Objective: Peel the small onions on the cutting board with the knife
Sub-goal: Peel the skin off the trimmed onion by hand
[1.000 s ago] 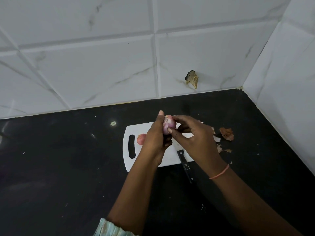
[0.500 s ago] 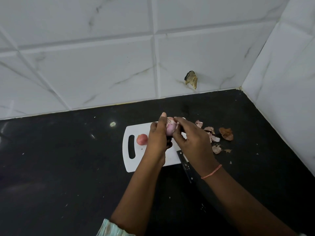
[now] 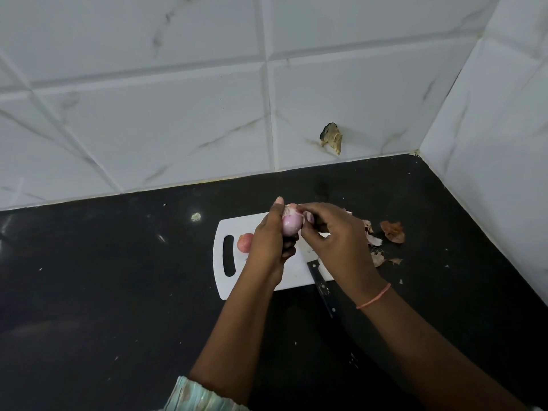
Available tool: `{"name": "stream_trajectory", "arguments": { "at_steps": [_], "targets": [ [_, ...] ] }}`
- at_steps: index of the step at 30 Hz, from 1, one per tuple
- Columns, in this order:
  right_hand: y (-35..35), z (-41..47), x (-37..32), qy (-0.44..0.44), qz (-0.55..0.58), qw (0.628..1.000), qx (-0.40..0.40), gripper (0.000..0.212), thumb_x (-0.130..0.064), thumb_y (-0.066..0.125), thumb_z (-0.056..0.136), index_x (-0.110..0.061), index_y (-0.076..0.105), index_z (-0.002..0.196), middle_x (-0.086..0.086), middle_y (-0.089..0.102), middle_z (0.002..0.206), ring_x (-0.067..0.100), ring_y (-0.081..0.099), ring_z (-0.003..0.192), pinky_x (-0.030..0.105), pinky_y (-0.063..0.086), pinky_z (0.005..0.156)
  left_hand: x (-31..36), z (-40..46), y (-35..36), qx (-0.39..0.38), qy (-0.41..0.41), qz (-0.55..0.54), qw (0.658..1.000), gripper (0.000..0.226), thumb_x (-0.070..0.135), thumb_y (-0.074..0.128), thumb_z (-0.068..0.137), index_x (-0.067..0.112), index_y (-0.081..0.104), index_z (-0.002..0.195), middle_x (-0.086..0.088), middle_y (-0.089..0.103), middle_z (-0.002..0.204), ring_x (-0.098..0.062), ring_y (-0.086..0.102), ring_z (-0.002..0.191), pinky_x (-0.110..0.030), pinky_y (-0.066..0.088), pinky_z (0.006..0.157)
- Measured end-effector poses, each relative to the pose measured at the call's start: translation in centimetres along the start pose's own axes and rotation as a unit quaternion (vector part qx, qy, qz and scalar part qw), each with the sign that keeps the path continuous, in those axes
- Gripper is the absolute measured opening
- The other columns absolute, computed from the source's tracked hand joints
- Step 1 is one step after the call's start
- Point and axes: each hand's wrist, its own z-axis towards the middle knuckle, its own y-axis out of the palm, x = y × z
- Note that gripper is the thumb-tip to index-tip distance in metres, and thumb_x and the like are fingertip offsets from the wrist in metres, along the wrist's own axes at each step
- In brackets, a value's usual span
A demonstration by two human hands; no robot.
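My left hand (image 3: 268,244) grips a small pink onion (image 3: 290,223) and holds it above the white cutting board (image 3: 231,280). My right hand (image 3: 335,241) pinches a flap of skin at the top of that onion. A second small onion (image 3: 245,241) lies on the board beside the handle slot, partly hidden by my left hand. The knife (image 3: 321,287) lies on the board's near right edge, its black handle sticking out over the counter; nobody holds it.
Loose onion skins (image 3: 391,231) lie on the black counter (image 3: 103,292) right of the board. White tiled walls close the back and right. A brownish scrap (image 3: 331,137) sticks to the back wall.
My right hand's fingers have shifted from the onion's side up to its top, pulling at skin. The onion shows more smooth peeled surface. Both hands stay above the board.
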Motion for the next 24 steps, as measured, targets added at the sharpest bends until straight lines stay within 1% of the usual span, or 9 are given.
{"name": "stream_trajectory", "arguments": {
  "at_steps": [2,5,9,12,16,19,20,22,24],
  "targets": [
    [-0.2,0.2,0.0,-0.014,-0.013,1.0,-0.012,0.024,-0.009,0.064,0.087,-0.009,0.071,0.11,0.002,0.072,0.099,0.013,0.068,0.089,0.032,0.057,0.077,0.3,0.3,-0.3,-0.016,0.001,0.016,1.0,0.04,0.047,0.05,0.1,0.012,0.065,0.09,0.0,0.049,0.058,-0.006,0.037,0.043,-0.018,0.029,0.039],
    [-0.5,0.2,0.2,-0.04,-0.057,0.997,-0.027,0.027,-0.003,0.067,0.084,-0.006,0.069,0.111,0.005,0.071,0.099,0.016,0.067,0.088,0.034,0.058,0.075,0.8,0.4,-0.6,-0.019,0.0,0.045,0.999,0.034,0.045,0.053,0.099,0.015,0.063,0.087,0.003,0.048,0.054,-0.006,0.037,0.041,-0.017,0.028,0.038],
    [-0.5,0.2,0.3,-0.046,-0.08,0.996,-0.017,0.029,-0.003,0.069,0.083,-0.006,0.069,0.112,0.007,0.07,0.096,0.019,0.067,0.085,0.034,0.059,0.072,1.3,0.8,-0.5,-0.023,0.015,0.078,0.997,0.031,0.045,0.055,0.098,0.015,0.062,0.097,0.002,0.053,0.062,-0.006,0.042,0.044,-0.016,0.032,0.038],
    [-0.4,0.4,0.2,-0.045,-0.084,0.995,-0.004,0.024,-0.007,0.072,0.084,-0.005,0.07,0.108,0.008,0.071,0.095,0.019,0.068,0.084,0.035,0.059,0.072,1.4,0.7,-0.5,-0.025,0.014,0.076,0.997,0.03,0.044,0.056,0.098,0.014,0.061,0.095,0.002,0.053,0.065,-0.007,0.043,0.049,-0.016,0.033,0.039],
    [-0.4,0.8,-0.1,-0.02,-0.054,0.998,0.019,0.016,-0.01,0.073,0.085,-0.004,0.072,0.1,0.005,0.072,0.091,0.013,0.066,0.083,0.031,0.057,0.072,1.4,0.5,-0.7,-0.032,0.008,0.071,0.997,0.03,0.043,0.056,0.098,0.014,0.062,0.093,0.002,0.049,0.061,-0.006,0.039,0.043,-0.016,0.031,0.039],
    [-0.4,1.3,-0.3,0.038,0.012,0.999,0.018,0.012,-0.012,0.071,0.088,-0.007,0.068,0.098,0.0,0.069,0.089,0.011,0.065,0.077,0.032,0.057,0.066,1.6,0.5,-1.1,-0.054,0.027,0.089,0.994,0.034,0.046,0.055,0.098,0.013,0.062,0.097,0.005,0.051,0.062,-0.005,0.04,0.046,-0.016,0.031,0.042],
    [-0.4,1.4,-0.5,0.061,0.046,0.997,0.003,0.014,-0.012,0.068,0.09,-0.009,0.066,0.103,-0.001,0.068,0.093,0.01,0.065,0.08,0.03,0.058,0.065,1.7,0.5,-1.2,-0.071,0.038,0.098,0.992,0.035,0.048,0.054,0.098,0.013,0.063,0.098,0.006,0.053,0.062,-0.005,0.04,0.047,-0.016,0.031,0.043],
    [-0.3,1.2,-0.8,0.083,0.084,0.992,-0.045,0.023,-0.009,0.058,0.095,-0.012,0.062,0.117,-0.003,0.066,0.108,0.004,0.064,0.092,0.017,0.056,0.067,2.0,0.4,-1.4,-0.11,0.057,0.119,0.985,0.042,0.052,0.053,0.096,0.011,0.064,0.102,0.005,0.055,0.066,-0.005,0.041,0.051,-0.018,0.031,0.046],
    [-0.4,1.0,-0.9,0.075,0.092,0.99,-0.072,0.029,-0.005,0.053,0.097,-0.012,0.062,0.123,-0.002,0.066,0.111,0.001,0.064,0.093,0.013,0.054,0.066,2.2,0.4,-1.7,-0.135,0.07,0.137,0.979,0.056,0.058,0.054,0.089,0.005,0.064,0.107,0.002,0.054,0.07,-0.006,0.04,0.052,-0.019,0.029,0.047]
  ]
}}
